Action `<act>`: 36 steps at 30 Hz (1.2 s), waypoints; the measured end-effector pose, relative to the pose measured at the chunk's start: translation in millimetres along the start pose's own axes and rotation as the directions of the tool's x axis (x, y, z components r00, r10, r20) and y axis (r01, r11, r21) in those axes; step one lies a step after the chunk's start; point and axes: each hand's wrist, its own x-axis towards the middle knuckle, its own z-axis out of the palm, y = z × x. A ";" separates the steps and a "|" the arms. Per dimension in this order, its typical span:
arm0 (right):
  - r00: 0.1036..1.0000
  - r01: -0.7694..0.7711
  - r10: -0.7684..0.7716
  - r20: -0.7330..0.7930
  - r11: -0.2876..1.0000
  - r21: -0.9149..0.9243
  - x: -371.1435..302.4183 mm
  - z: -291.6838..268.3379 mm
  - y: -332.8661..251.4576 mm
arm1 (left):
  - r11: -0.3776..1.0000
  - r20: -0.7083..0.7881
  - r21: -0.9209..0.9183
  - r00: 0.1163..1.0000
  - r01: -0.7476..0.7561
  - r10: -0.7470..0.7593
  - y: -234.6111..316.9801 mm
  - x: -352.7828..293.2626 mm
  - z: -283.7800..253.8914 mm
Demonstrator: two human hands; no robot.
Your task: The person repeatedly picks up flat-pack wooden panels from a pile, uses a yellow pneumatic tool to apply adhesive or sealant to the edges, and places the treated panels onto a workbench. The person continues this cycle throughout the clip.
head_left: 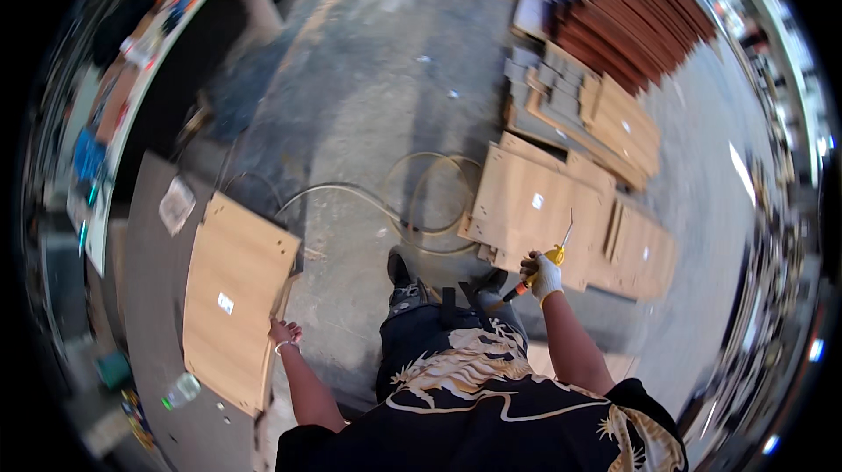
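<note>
My left hand (285, 332), bare with a white band at the wrist, is at the right edge of a light wood-coloured panel (237, 279). Its fingers are partly curled and seem closed on that edge. The panel has small dark holes and a white label, and lies on a dark bench top at my left. My right hand (545, 277), in a pale glove, is closed round a yellow air blow gun (556, 255). The gun's thin metal nozzle points away from me, above stacked panels, and an orange-and-black fitting shows below the grip.
Stacked wooden panels (513, 196) lie on the right, with reddish-brown boards (627, 20) behind. A looped hose (351, 188) crosses the concrete floor before my feet. On the dark bench (153, 296) are a plastic bottle (182, 390) and a clear packet (176, 205). A cluttered shelf (132, 112) stands far left.
</note>
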 end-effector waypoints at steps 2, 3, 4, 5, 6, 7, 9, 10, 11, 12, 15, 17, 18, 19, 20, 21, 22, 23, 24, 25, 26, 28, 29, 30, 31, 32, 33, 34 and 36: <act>0.991 -0.022 0.044 -0.123 0.984 0.177 -1.2 -51.3 9.7 | 0.999 0.022 -0.028 0.999 0.035 -0.034 8.9 4.9 11.4; 0.983 -0.036 0.086 -0.163 0.958 0.284 -1.3 -78.2 18.7 | 0.997 -0.009 -0.035 0.998 0.067 -0.068 13.7 3.6 20.2; 0.973 -0.046 0.128 -0.194 0.924 0.379 -0.9 -101.7 29.0 | 0.999 -0.009 -0.016 0.999 0.047 -0.047 12.5 -4.1 33.5; 0.961 -0.050 0.170 -0.219 0.883 0.467 -0.8 -125.5 36.5 | 1.000 -0.008 -0.002 1.000 0.029 -0.029 8.3 -12.3 47.9; 0.953 -0.062 0.215 -0.213 0.828 0.557 -1.0 -146.7 45.1 | 1.000 -0.008 0.008 1.000 0.004 -0.004 9.4 -21.5 62.6; 0.953 -0.077 0.237 -0.188 0.792 0.606 0.7 -161.2 56.5 | 0.995 0.080 0.100 0.996 0.018 -0.026 10.0 -23.7 76.0; 0.951 -0.099 0.272 -0.144 0.714 0.694 6.4 -185.1 78.3 | 0.955 0.238 0.294 0.966 0.032 -0.106 2.1 -30.4 119.0; 0.946 -0.141 0.301 -0.122 0.718 0.682 11.9 -197.1 89.0 | 0.910 0.333 0.414 0.933 -0.014 -0.138 -13.2 -40.5 145.5; 0.945 -0.173 0.308 -0.111 0.758 0.629 21.6 -204.9 98.1 | 0.870 0.381 0.491 0.909 -0.043 -0.170 -32.3 -50.4 179.3; 0.940 -0.211 0.332 -0.079 0.747 0.630 29.5 -204.8 107.9 | 0.828 0.418 0.555 0.888 -0.083 -0.191 -45.9 -58.1 206.6; 0.895 -0.339 0.442 -0.064 0.767 0.544 61.4 -212.0 108.4 | 0.563 0.589 0.705 0.798 -0.432 -0.125 -148.2 -136.8 324.0; 0.870 -0.425 0.491 0.039 0.708 0.565 89.6 -223.8 105.3 | 0.236 0.701 0.709 0.700 -0.665 -0.136 -224.9 -217.3 403.8; 0.854 -0.480 0.504 0.129 0.668 0.569 104.3 -228.4 100.6 | 0.098 0.775 0.628 0.610 -0.772 -0.166 -251.6 -229.0 434.8; 0.829 -0.543 0.506 0.236 0.631 0.555 119.3 -227.1 94.2 | -0.041 0.868 0.485 0.487 -0.874 -0.096 -268.4 -215.0 460.8; 0.812 -0.578 0.495 0.308 0.612 0.540 127.9 -219.6 81.2 | -0.189 0.938 0.328 0.343 -0.925 -0.052 -282.4 -197.4 484.4; 0.814 -0.580 0.456 0.361 0.586 0.566 138.7 -227.5 76.3 | -0.264 0.941 0.311 0.334 -0.913 -0.047 -303.9 -195.1 510.2; 0.829 -0.558 0.449 0.335 0.616 0.556 148.2 -235.1 74.4 | -0.332 0.947 0.286 0.317 -0.899 -0.043 -325.6 -196.9 541.6; 0.845 -0.532 0.445 0.296 0.646 0.547 158.4 -247.6 74.6 | -0.270 0.903 0.412 0.429 -0.870 -0.003 -350.3 -201.7 571.1; 0.857 -0.505 0.463 0.225 0.670 0.543 164.6 -260.5 75.3 | -0.205 0.838 0.538 0.544 -0.817 0.035 -371.8 -202.8 591.4; 0.858 -0.501 0.475 0.194 0.695 0.516 169.2 -260.0 71.2 | -0.298 0.863 0.506 0.477 -0.809 0.169 -371.9 -176.8 605.0; 0.861 -0.497 0.477 0.175 0.719 0.487 176.7 -258.1 68.0 | -0.397 0.874 0.478 0.381 -0.784 0.301 -359.8 -147.4 618.3; 0.885 -0.439 0.458 0.087 0.758 0.483 187.1 -269.9 73.2 | -0.240 0.813 0.513 0.377 -0.824 0.444 -363.7 -110.5 645.9; 0.896 -0.407 0.442 0.032 0.793 0.453 188.8 -270.6 71.9 | -0.157 0.797 0.532 0.431 -0.832 0.423 -359.0 -94.1 655.9; 0.886 -0.423 0.454 0.095 0.705 0.570 199.2 -282.1 88.7 | -0.068 0.788 0.541 0.477 -0.838 0.388 -362.7 -86.0 673.5; 0.902 -0.384 0.429 0.040 0.759 0.525 211.7 -290.2 99.6 | 0.011 0.797 0.571 0.557 -0.821 0.232 -363.8 -82.9 689.7; 0.913 -0.353 0.409 -0.018 0.809 0.470 220.0 -296.2 112.1 | 0.087 0.781 0.616 0.621 -0.783 0.061 -368.0 -77.0 698.4; 0.921 -0.329 0.385 -0.058 0.848 0.416 225.8 -299.3 123.5 | 0.144 0.764 0.630 0.643 -0.763 0.061 -370.6 -82.2 705.8; 0.921 -0.308 0.381 -0.076 0.836 0.454 235.9 -302.0 134.1 | 0.206 0.745 0.643 0.665 -0.738 0.054 -381.6 -89.8 710.5; 0.944 -0.296 0.330 -0.011 0.860 0.416 250.5 -294.0 136.4 | 0.217 0.730 0.655 0.680 -0.724 0.063 -372.3 -90.0 696.9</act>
